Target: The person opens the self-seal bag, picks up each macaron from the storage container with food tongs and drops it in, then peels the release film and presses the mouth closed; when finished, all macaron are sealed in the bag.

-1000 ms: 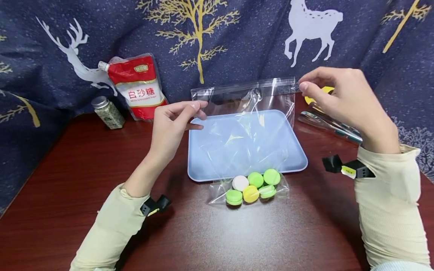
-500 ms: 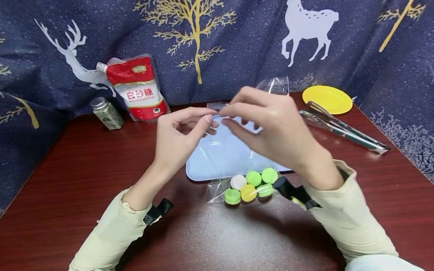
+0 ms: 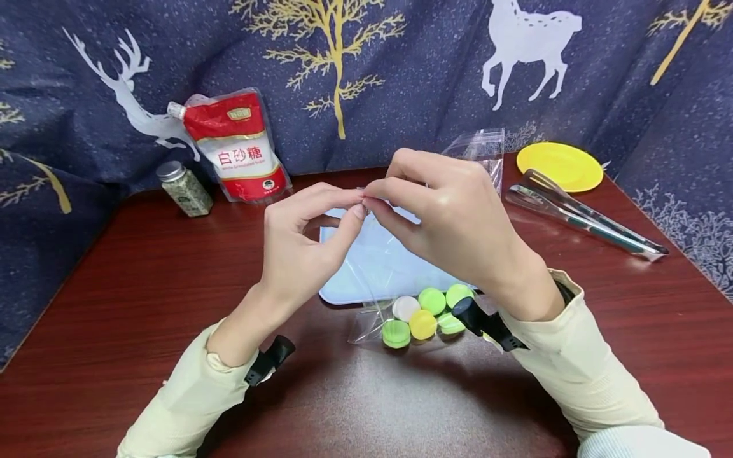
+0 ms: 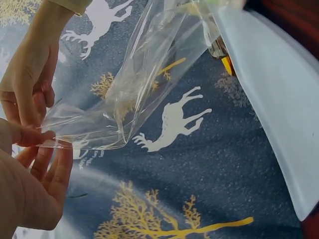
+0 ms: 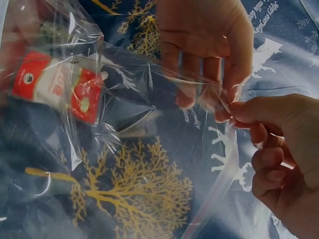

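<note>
Left grip (image 3: 300,238) and right grip (image 3: 458,219) both pinch clear bag (image 4: 122,107) at zip edge (image 5: 214,201), sensible hold since it looks light, limp, slippery.

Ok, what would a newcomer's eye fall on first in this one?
Probably the left hand and right hand, meeting mid-picture in the head view to pinch the edge of a clear bag. Next come the green, yellow and white macarons in the bag's near end, then the red-and-white pouch at back left and yellow plate at back right.
</note>
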### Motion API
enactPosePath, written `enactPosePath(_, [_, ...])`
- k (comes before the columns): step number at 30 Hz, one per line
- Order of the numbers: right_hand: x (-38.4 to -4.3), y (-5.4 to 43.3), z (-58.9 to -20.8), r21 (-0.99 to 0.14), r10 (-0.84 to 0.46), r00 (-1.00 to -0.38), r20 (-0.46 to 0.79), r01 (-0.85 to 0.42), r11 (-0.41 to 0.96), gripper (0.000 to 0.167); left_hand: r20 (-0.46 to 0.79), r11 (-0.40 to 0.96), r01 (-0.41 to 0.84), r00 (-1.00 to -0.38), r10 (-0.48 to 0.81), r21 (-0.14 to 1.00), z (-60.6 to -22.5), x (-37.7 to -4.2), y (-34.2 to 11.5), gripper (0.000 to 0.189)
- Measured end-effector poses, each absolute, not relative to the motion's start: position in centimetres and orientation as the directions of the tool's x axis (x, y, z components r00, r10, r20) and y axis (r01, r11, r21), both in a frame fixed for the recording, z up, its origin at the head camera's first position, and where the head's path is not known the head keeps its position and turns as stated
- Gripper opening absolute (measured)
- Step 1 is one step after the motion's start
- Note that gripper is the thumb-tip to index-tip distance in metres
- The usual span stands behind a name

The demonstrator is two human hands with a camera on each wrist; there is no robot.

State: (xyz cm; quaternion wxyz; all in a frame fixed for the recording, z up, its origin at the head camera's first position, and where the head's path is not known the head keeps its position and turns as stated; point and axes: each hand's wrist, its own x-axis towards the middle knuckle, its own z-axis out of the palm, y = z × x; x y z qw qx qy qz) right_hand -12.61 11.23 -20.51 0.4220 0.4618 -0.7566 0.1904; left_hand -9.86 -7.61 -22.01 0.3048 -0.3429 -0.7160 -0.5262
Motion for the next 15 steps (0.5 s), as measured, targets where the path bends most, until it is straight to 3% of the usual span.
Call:
enactPosePath(9, [-11.63,10.85,-20.65,0.218,-0.576,-0.189,0.795,-0.798,0.562,0.019,0.879,0.414,0.865,-0.407,0.247,0.284,-21.76,-9.45,-7.49,0.015])
enactPosePath(15, [-11.89,10.55,-21.06,0.236,-0.553,-0.118,0.825,-0.817,0.527,0.016,0.886,0.444,0.865,-0.378,0.267,0.235,-21.69,-9.21,-7.50,0.015])
